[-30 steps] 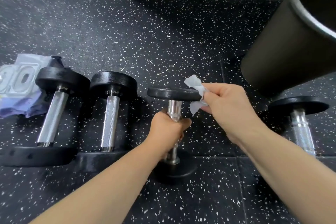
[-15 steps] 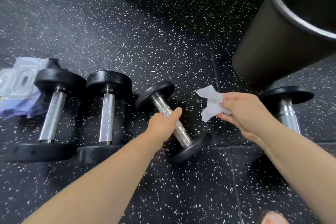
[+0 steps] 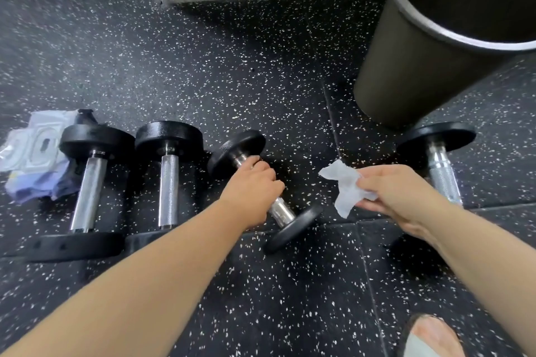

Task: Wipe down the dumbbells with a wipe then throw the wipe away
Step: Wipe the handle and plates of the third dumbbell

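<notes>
Between right-hand fingers — crumpled white wipe, limp.

Both bare forearms reach forward from the lower edge of the view. The left hand lies knuckles-up, fingers curled round the handle of a dumbbell — the right hand, off to its right and apart from it, pinches a crumpled wipe between thumb and fingertips.
</notes>
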